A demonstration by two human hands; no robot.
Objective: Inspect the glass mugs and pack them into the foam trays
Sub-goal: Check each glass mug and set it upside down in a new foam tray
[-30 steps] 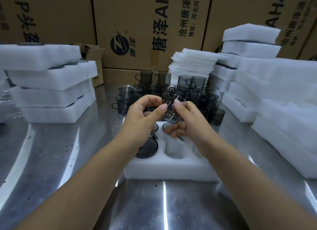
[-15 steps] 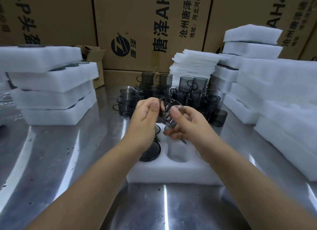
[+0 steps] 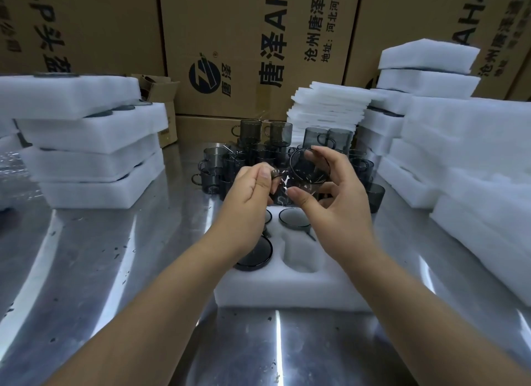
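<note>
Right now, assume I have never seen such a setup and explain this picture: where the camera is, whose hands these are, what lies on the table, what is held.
No machine here: a person works with bare hands. The one picture comes from a camera worn on the head, looking forward and down. The left hand and right hand both grip a smoky glass mug, held up above a white foam tray on a steel table. At least two packed mugs sit in the tray; one pocket is empty. Loose mugs stand behind, with foam stacks and cardboard boxes around.
</note>
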